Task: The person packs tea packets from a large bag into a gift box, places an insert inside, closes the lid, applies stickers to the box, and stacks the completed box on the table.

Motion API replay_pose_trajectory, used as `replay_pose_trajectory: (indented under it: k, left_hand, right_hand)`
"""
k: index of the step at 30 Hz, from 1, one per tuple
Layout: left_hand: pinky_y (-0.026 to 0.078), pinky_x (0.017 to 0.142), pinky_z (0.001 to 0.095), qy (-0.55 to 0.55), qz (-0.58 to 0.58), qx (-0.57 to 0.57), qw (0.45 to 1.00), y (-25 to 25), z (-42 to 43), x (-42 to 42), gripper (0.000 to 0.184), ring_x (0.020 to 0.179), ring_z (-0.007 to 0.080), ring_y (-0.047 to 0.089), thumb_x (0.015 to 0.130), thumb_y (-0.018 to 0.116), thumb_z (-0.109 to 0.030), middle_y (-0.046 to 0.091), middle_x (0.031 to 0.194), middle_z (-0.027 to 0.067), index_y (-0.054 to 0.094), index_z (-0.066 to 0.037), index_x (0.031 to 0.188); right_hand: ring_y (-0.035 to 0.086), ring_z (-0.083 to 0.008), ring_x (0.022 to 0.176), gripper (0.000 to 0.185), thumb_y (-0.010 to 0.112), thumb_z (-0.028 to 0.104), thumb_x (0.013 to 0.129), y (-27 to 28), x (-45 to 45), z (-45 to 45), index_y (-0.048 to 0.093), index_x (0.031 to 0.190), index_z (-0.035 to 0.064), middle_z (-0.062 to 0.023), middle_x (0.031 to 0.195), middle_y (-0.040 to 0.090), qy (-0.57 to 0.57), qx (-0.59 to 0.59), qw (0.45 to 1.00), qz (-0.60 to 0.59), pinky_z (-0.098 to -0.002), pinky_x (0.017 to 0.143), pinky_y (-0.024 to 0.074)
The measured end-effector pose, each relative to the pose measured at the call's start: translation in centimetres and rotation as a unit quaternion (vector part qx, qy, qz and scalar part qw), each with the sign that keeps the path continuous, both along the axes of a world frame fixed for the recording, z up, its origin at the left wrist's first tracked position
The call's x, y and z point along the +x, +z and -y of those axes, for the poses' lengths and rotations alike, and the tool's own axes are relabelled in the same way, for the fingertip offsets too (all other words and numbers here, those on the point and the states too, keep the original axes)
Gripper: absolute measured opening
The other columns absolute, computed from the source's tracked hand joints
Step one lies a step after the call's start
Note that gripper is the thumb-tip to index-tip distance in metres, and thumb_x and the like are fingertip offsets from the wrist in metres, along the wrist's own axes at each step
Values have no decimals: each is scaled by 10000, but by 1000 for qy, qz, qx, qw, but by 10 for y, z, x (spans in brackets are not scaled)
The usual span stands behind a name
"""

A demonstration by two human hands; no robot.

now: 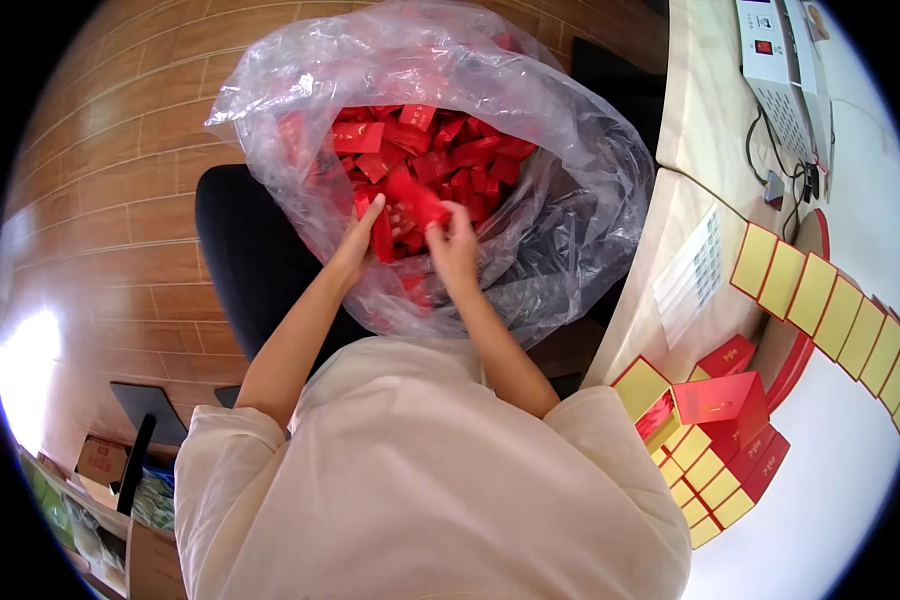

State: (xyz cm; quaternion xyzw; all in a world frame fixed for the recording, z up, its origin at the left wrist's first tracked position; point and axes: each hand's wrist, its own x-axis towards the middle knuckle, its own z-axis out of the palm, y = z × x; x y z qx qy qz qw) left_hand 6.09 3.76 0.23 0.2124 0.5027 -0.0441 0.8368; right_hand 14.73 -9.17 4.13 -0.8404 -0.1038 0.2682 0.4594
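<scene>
A large clear plastic bag (590,130) stands open in front of me, filled with many small red packets (475,150), some with gold print. Over the pile, my left hand (360,240) has its fingers closed round a red packet (382,240). My right hand (454,248) pinches another red packet (420,200), which is smeared by motion. Part of the left fingers is hidden behind the packets.
On the table to the right are stacked red and gold boxes (710,480), a row of gold panels (812,295), a printed sheet (692,270) and a white machine (778,75) with cables. Cardboard boxes (103,462) stand at lower left on the wooden floor (120,250).
</scene>
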Motion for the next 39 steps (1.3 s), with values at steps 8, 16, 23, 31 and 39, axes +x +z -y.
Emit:
replay_pose_trajectory:
  k: [8, 16, 23, 31, 39]
  left_hand:
    - [512, 735, 302, -38, 28, 71, 996, -18, 6, -5, 696, 836, 164, 584, 850, 678, -329, 559, 1069, 69, 254, -117, 1358]
    - [524, 690, 319, -49, -4, 38, 998, 2, 5, 0, 722, 810, 166, 592, 838, 690, -343, 546, 1086, 87, 250, -119, 1365]
    - [498, 767, 301, -197, 16, 289, 937, -38, 22, -15, 799, 846, 159, 594, 782, 734, -220, 541, 1115, 94, 227, -71, 1381]
    - [525, 698, 325, 2, 1, 146, 989, -14, 9, -6, 632, 834, 167, 606, 829, 664, -161, 573, 994, 75, 276, -90, 1323]
    - [511, 791, 339, 5, -4, 185, 983, -23, 12, -12, 693, 945, 206, 599, 815, 690, -133, 561, 1100, 115, 258, -62, 1352]
  right_hand:
    - [612, -310, 993, 252, 600, 135, 792, -42, 8, 3, 617, 1017, 24, -178, 1129, 608, 131, 17, 968, -213, -370, 815, 502]
    - [574, -383, 1088, 791, 719, 456, 708, -110, 50, 19, 392, 1306, 54, -251, 1185, 574, 189, -516, 831, -86, -439, 945, 444]
    - [564, -362, 1106, 524, 669, 289, 756, -114, 69, 26, 502, 1210, 87, -177, 1187, 594, 185, -491, 847, -84, -439, 920, 468]
    - [454, -334, 1131, 594, 763, 320, 684, -77, 35, -1, 535, 1183, 93, -139, 1198, 509, 316, -321, 868, 209, -441, 939, 400]
    - [404, -350, 1204, 800, 791, 432, 603, -99, 0, -36, 490, 1213, 11, -186, 1291, 438, 319, -380, 868, 10, -449, 973, 370]
